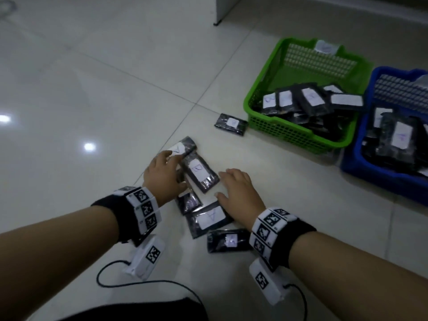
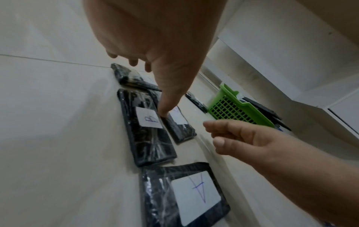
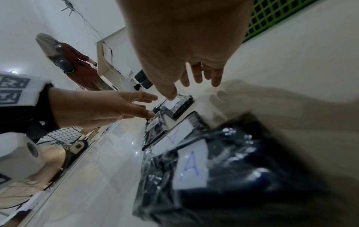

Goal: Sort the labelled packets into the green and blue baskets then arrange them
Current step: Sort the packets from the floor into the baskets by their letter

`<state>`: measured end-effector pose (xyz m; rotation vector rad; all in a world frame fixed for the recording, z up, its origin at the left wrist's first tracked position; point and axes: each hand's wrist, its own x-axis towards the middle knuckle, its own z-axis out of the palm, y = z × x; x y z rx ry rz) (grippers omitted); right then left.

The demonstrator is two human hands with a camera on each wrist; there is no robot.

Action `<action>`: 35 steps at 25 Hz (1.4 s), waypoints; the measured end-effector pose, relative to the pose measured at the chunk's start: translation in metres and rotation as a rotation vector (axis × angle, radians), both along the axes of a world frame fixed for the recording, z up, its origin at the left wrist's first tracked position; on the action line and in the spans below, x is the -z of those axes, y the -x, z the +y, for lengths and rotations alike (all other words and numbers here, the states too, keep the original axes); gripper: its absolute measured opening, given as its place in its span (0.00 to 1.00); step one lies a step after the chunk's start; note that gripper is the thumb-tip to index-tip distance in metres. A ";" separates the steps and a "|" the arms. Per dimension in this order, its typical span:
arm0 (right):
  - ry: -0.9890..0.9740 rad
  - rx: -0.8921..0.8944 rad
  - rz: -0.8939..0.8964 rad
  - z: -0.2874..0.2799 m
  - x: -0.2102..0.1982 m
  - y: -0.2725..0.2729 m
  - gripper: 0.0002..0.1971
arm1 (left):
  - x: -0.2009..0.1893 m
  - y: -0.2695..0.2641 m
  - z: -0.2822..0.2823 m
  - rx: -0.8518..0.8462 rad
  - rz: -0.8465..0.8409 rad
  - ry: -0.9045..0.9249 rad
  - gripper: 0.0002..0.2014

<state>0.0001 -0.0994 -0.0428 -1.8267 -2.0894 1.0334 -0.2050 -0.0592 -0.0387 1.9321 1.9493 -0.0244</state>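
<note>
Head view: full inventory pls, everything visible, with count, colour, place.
loose packets: six, black with white labels, on the floor; five by the hands, one beside the green basket
green basket: one, green, upper right, holding packets
blue basket: one, blue, right edge, holding packets
cabinet: one, white, top centre
floor: pale glossy tiles
left hand: fingers straight, on the pile, nothing in its grip
right hand: open, flat over the packets
</note>
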 end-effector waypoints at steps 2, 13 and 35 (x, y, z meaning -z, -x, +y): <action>-0.014 0.056 -0.039 0.015 0.006 0.023 0.29 | 0.008 0.011 0.003 -0.034 -0.008 -0.031 0.38; 0.125 0.233 -0.001 0.051 0.011 0.046 0.17 | 0.021 0.022 0.041 -0.195 -0.138 -0.007 0.35; -0.223 0.997 0.370 0.114 -0.061 -0.171 0.18 | -0.076 -0.185 0.066 -0.197 -1.248 0.202 0.14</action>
